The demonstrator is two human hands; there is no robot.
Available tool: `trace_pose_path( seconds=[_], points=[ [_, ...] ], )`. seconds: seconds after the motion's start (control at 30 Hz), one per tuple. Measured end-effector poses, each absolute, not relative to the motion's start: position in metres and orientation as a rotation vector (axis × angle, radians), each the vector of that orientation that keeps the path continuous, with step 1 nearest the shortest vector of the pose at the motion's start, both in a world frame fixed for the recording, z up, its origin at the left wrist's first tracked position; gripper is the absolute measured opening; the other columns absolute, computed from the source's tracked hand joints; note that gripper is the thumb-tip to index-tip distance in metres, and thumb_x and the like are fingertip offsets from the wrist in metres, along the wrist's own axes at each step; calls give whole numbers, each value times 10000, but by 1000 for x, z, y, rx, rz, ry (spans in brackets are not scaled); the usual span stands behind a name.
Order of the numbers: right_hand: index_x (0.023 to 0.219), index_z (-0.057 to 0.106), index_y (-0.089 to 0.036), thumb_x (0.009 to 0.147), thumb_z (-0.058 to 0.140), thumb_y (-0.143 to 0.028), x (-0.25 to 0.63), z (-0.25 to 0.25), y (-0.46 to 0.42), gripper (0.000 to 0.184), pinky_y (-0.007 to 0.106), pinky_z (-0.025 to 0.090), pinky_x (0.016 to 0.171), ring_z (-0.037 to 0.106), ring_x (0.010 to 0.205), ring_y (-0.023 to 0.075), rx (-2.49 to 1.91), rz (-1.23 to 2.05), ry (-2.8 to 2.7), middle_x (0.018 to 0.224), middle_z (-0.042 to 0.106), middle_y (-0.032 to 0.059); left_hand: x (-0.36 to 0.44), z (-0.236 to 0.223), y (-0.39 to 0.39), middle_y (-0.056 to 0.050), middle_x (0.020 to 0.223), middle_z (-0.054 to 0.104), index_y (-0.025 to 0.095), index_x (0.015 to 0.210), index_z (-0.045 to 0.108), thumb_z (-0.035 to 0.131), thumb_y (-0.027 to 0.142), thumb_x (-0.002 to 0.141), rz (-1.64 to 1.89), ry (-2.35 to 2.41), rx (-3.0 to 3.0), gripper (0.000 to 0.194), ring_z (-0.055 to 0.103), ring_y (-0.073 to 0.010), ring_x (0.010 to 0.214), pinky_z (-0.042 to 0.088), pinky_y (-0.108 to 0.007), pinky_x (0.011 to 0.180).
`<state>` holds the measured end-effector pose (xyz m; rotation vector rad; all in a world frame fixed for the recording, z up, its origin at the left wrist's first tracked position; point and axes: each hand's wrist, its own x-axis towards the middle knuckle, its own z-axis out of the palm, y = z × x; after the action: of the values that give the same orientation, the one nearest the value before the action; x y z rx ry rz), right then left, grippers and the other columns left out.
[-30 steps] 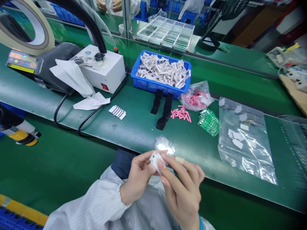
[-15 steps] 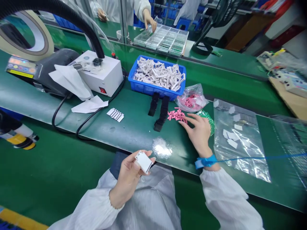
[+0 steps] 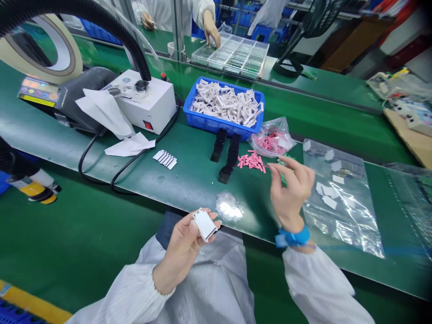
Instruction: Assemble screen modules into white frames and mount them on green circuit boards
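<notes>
A: What's the left hand (image 3: 180,245) doing, low in the middle of the frame?

B: Curled around a white plastic housing (image 3: 204,224), with the fingers behind it and the thumb along its side, just over the near edge of the tabletop (image 3: 256,237). That side hold leaves most of the housing's face uncovered.

A: And the right hand (image 3: 292,191)?

B: Raised right of centre, fingers curled, fingertips drawn close beside a heap of pink strips (image 3: 251,161). I can't tell whether they pinch one. A firm fingertip pinch would suit pieces that small.

A: How's the room for moving?

B: Open green tabletop lies between the hands. Above, the strips sit close to black foam strips (image 3: 226,155) and a blue crate (image 3: 216,128). A clear plastic bag (image 3: 340,216) lies just right of the right hand, so its blue wrist strap (image 3: 293,237) has little space there.
</notes>
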<state>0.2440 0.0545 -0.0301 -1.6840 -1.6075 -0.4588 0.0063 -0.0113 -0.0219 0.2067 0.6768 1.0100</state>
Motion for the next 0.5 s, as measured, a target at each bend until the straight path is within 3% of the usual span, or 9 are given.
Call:
trace_pose_path(
  seconds=[0.17, 0.3, 0.5],
  points=[
    [867, 632, -207, 858, 492, -118, 191, 12, -3, 166, 340, 413, 856, 510, 1015, 167, -1175, 148, -1897, 1105, 569, 43, 10, -17, -10, -18, 924, 748, 216, 937, 729, 709, 341, 731, 944, 612, 189, 242, 701, -136, 824, 579, -168, 680],
    [927, 621, -187, 856, 481, -85, 176, 12, -20, 187, 335, 387, 900, 479, 1042, 162, -1071, 248, -1999, 1134, 528, 57, 12, -14, -14, -18, 902, 749, 213, 942, 727, 720, 349, 718, 908, 587, 166, 262, 689, -103, 759, 576, -162, 658],
    [919, 627, -178, 856, 490, -92, 173, 5, -19, 174, 321, 424, 844, 490, 1018, 163, -1043, 322, -1965, 1121, 554, 62, 13, -12, -18, -3, 884, 742, 217, 923, 731, 724, 358, 712, 872, 549, 141, 254, 665, -71, 709, 550, -147, 653]
  ],
)
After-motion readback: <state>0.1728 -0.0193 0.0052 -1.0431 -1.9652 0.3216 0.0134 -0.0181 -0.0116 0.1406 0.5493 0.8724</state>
